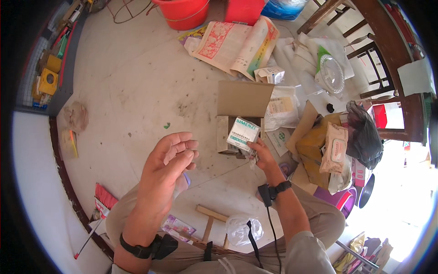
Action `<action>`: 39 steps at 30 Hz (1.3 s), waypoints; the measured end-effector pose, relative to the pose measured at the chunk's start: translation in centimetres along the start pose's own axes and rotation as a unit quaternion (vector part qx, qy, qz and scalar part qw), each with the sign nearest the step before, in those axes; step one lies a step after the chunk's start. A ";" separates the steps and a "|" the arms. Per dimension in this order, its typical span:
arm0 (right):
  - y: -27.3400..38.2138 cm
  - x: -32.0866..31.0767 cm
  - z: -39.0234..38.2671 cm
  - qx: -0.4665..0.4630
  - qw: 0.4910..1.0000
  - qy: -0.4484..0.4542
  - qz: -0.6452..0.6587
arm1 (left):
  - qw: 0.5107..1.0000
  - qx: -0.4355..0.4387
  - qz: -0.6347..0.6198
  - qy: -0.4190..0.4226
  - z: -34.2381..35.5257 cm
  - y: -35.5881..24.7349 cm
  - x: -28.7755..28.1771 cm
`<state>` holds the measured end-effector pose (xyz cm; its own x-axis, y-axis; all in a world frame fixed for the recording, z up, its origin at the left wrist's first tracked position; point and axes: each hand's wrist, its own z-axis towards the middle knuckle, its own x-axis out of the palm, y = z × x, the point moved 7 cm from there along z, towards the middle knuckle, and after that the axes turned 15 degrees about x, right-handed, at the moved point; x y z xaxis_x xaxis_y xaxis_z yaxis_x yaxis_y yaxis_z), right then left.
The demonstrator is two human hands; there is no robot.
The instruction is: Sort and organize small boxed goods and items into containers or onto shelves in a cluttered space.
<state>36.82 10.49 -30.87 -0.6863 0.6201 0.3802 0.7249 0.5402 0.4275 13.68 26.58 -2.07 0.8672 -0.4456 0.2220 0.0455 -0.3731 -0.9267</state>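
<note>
My right hand [264,157] grips a small white box with green print [244,133] by its lower right corner, thumb on top. A bit of clear plastic seems to hang below those fingers. The small box is over the opening of a cardboard box [245,98], whose far flap stands up; it hides part of the inside. To the left, my left hand [171,157] is raised above the floor with its fingers loosely curled and nothing visible in them. It touches neither box.
Newspaper sheets [223,45], a red bucket [185,13] and plastic packaging [328,75] lie beyond the box. On the right are a wipes pack [335,148], a black bag [362,134] and a wooden table [410,114]. A broom [105,198] lies at the left wall.
</note>
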 end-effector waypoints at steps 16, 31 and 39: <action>5.5 12.5 -16.2 -0.083 0.976 0.201 0.015 | 0.991 0.040 0.097 0.084 -0.8 1.3 2.1; 6.2 13.4 -23.9 -0.139 0.980 0.140 -0.024 | 0.984 -0.022 0.005 0.178 -3.2 0.5 5.9; 8.3 13.4 -28.9 -0.156 0.968 0.196 0.021 | 0.880 -0.185 -0.405 0.168 -3.5 2.1 9.3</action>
<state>31.91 6.90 1.47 -0.6711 0.3408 0.6583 0.7410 0.2831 0.6089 20.11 18.83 -0.85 0.4270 -0.1040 0.8983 0.3633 -0.8899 -0.2758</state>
